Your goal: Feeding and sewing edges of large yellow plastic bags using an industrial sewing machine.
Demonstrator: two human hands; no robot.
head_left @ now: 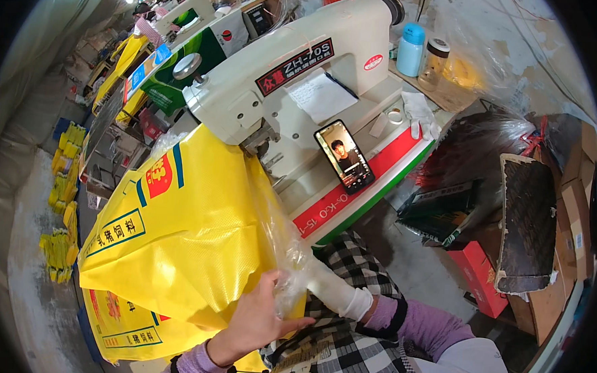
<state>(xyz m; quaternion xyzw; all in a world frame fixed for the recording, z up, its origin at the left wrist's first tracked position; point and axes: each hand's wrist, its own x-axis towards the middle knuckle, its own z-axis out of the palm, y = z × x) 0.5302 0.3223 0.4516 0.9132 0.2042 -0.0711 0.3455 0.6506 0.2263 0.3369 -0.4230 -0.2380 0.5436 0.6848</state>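
A large yellow woven feed bag [201, 249] with printed panels spreads across the left and middle, its upper edge under the sewing machine head [257, 140]. Along its right side runs a clear plastic liner [283, 243]. My left hand [255, 314], bare, grips the bag's right edge low down, thumb stretched toward the right; some of its fingers are hidden. Opposite it, my right hand [337, 290], in a white glove, is closed at the crumpled liner, fingertips covered by the plastic. A second printed yellow bag [126, 326] lies below the first.
A lit phone [344, 156] leans on the machine bed beside a paper sheet [321, 98]. Behind are a blue bottle [410, 50], a jar [434, 62] and a white glove [420, 115]. Cardboard [527, 225] and a red box [477, 278] stand right; yellow bundles [57, 255] lie left.
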